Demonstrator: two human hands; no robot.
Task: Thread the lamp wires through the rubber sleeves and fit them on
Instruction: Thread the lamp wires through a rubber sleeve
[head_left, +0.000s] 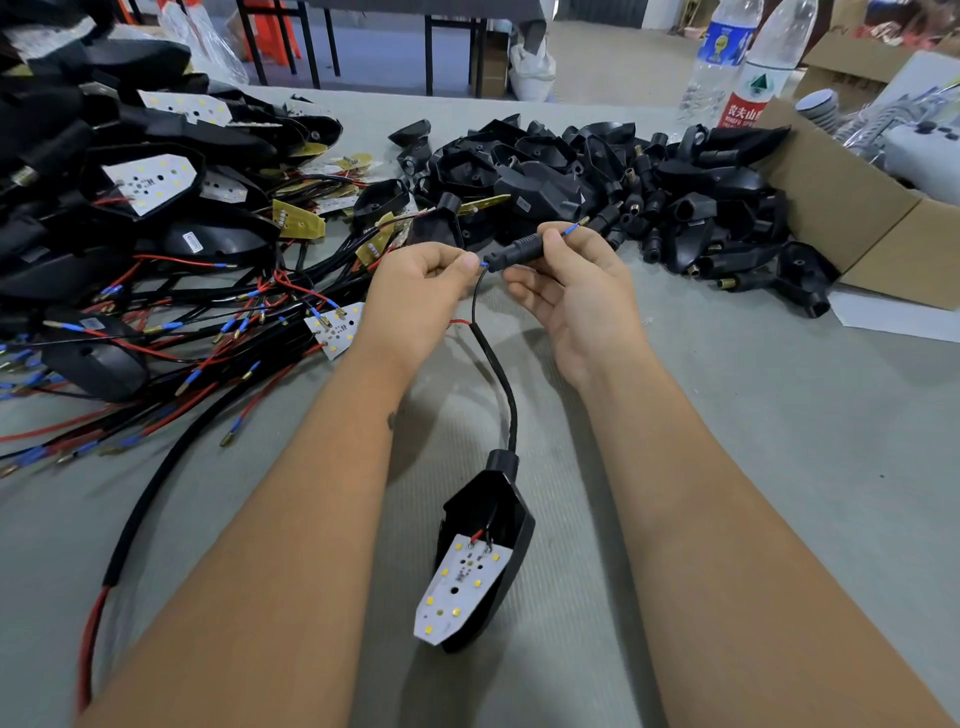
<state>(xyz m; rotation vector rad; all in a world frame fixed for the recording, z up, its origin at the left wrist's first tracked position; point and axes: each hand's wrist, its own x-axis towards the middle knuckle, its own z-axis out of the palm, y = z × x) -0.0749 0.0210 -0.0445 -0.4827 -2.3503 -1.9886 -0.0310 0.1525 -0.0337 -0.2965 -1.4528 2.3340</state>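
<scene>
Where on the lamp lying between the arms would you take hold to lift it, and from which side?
Probably grip the lamp across its black shell, fingers on the two long edges, coming from above. It lies face up with the LED board exposed and the wires soldered at its top, so the side edges offer a hold that avoids both. The cable leaves the narrow end.

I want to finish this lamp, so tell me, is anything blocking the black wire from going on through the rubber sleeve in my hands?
Nothing visible blocks it. The black wire enters the rubber sleeve beside the left hand, and its blue-tipped end already sticks out past the right hand. The red wire hangs free below.
</scene>
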